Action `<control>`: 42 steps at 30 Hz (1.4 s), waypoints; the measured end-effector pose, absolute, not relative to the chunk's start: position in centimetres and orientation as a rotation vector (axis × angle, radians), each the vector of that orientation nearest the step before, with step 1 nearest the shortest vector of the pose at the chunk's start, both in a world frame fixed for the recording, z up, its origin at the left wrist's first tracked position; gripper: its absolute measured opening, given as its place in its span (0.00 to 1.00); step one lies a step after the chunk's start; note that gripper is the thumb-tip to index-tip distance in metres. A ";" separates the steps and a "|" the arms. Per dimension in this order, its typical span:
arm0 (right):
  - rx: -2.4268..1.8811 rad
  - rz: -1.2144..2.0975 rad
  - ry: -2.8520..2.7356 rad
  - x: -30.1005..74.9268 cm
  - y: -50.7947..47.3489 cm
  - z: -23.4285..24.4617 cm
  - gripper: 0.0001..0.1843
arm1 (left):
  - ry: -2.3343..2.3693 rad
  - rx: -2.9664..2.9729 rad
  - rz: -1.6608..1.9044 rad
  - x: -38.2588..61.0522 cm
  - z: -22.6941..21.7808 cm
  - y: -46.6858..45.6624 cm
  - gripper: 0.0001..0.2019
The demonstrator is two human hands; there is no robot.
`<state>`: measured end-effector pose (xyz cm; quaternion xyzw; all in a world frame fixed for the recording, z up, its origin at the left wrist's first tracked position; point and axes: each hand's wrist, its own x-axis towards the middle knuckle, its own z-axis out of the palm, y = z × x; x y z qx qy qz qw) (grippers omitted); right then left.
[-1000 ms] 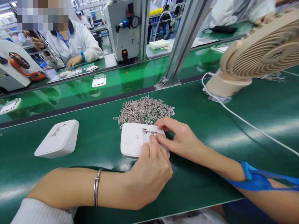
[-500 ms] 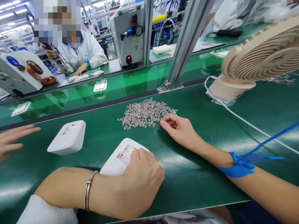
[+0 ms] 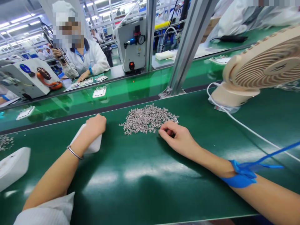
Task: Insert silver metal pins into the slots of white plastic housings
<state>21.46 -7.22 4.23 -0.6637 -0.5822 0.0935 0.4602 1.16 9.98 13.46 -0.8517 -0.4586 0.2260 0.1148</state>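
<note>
My left hand (image 3: 95,126) is curled over the top of a white plastic device housing (image 3: 95,146) on the left of the green work surface. A silver bangle circles that wrist. My right hand (image 3: 174,133) rests at the right edge of a heap of small silvery metal parts (image 3: 145,118), thumb and fingertips pinched together. What lies inside that pinch, if anything, cannot be made out. A blue wrist strap (image 3: 241,175) with a blue cord is around the right wrist. Another white housing (image 3: 15,165) is cut off by the left frame edge.
A beige fan (image 3: 236,90) with a white cable stands at the right. Beyond the metal post (image 3: 185,47), a green conveyor carries white device parts (image 3: 99,92). A co-worker (image 3: 93,56) in white sits across. More small metal parts (image 3: 6,142) lie far left.
My left hand has moved left and away from me, from a housing in front to one further left. The other person's hand at the left edge has gone. My right hand stays by the heap.
</note>
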 end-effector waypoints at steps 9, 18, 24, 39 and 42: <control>-1.611 0.220 -1.449 21.6 -7.1 4.1 0.09 | -1.331 -2.560 0.541 0.6 14.1 12.1 0.16; -1.613 0.202 -1.489 21.6 -7.0 4.2 0.09 | -0.864 -2.955 0.446 3.7 11.1 8.1 0.10; -1.622 0.222 -1.490 21.7 -6.9 4.0 0.10 | -0.901 -2.984 0.411 3.4 10.9 9.2 0.10; -1.557 0.104 -1.597 21.5 -7.2 3.7 0.10 | -0.852 -3.475 0.427 3.1 11.5 8.2 0.13; -1.513 0.002 -1.644 21.1 -7.2 3.8 0.09 | -0.900 -3.624 0.291 3.4 11.4 7.7 0.10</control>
